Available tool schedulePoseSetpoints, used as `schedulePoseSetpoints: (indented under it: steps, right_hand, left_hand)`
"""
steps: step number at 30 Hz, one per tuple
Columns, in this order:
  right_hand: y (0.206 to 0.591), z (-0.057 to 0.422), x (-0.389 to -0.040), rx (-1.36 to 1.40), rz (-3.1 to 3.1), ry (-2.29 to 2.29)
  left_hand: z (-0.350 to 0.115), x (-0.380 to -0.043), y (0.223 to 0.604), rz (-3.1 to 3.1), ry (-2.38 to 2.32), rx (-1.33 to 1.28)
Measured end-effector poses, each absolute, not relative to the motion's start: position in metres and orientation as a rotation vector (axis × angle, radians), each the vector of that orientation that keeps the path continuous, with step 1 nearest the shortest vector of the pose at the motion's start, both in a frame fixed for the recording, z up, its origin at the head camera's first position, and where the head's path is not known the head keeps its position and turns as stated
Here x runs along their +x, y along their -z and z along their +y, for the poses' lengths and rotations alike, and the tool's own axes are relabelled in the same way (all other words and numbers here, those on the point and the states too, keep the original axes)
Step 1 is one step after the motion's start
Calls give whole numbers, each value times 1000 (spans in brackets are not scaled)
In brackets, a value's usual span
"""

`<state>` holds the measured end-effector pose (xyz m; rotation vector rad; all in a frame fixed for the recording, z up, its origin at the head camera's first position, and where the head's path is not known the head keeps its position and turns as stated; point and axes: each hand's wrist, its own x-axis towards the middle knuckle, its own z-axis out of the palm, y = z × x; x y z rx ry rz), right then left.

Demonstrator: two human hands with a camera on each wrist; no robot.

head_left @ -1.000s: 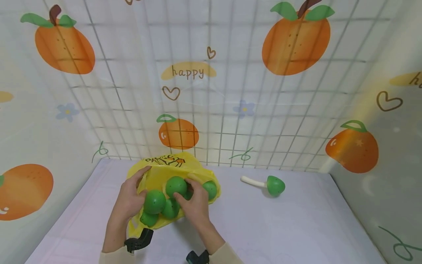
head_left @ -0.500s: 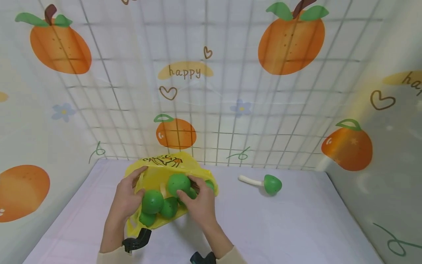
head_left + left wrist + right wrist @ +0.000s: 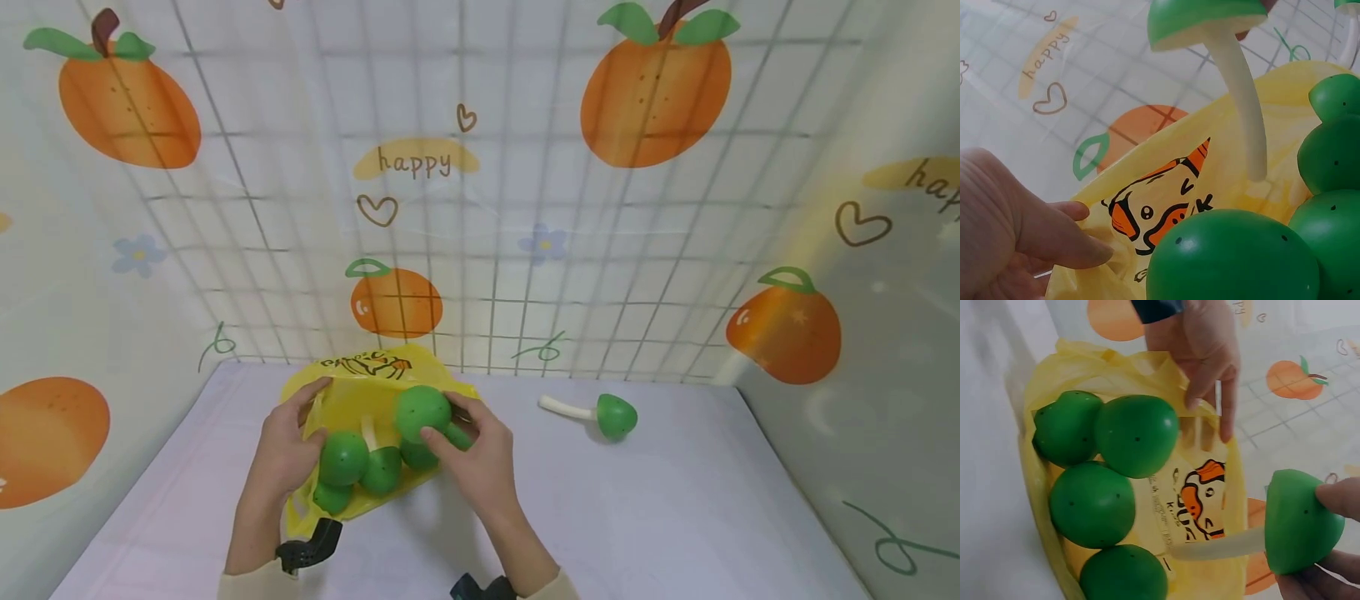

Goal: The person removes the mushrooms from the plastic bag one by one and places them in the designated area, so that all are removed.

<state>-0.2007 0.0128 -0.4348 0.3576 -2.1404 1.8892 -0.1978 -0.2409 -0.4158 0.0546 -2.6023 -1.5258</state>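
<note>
A yellow plastic bag with a printed cartoon duck lies with its mouth toward me. My left hand grips its left rim, thumb and finger pinching the plastic in the left wrist view. Between the thumb and fingers of my right hand is a toy mushroom, held by its green cap. Its white stem points down into the bag's mouth. Several more green-capped mushrooms are clustered in the bag, their stems mostly hidden.
Another green toy mushroom lies on the white tabletop, right of the bag, its white stem pointing left. A white curtain with printed oranges hangs behind and beside the table.
My right hand has drawn the mushroom to the right and slightly up, away from the cluster in the bag. The left hand stays at the rim. The head view has shifted slightly.
</note>
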Motion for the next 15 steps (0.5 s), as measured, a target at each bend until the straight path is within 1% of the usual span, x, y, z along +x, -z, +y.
schedulePoseSetpoints:
  steps: [15]
  right_hand:
    - [418, 55, -206, 336, -2052, -2066]
  left_hand:
    - [-239, -199, 418, -2603, 1509, 52]
